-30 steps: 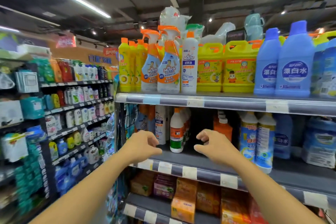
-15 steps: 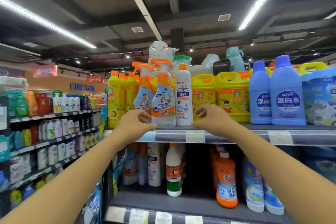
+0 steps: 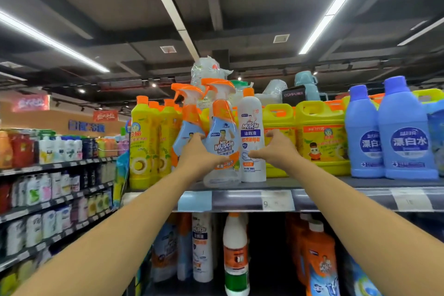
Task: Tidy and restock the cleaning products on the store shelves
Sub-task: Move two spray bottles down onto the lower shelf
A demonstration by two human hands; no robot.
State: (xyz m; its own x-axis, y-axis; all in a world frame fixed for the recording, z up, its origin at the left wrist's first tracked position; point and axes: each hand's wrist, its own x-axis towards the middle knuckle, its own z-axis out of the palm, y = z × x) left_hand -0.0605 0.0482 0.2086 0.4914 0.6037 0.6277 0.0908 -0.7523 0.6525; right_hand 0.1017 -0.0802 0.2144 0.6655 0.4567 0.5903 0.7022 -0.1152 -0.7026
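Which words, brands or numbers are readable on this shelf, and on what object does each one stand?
"Mr Muscle": clear spray bottle with orange trigger.
"Mr Muscle", "洁厕液": white plastic bottle with orange cap.
"漂白水": large blue plastic bottle.
"9": white shelf price tag; rest blurred.
Other labels and signs: too blurred to read.

"Mr Muscle" on spray bottle (image 3: 222, 144)

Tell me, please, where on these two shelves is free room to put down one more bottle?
Upper shelf: only the narrow bare strip in front of the yellow jugs, between the white bottle and the blue bleach bottles. Below: a dark gap between the green-based bottle and the orange bottles. Crowded around the front spray bottle and leftwards.
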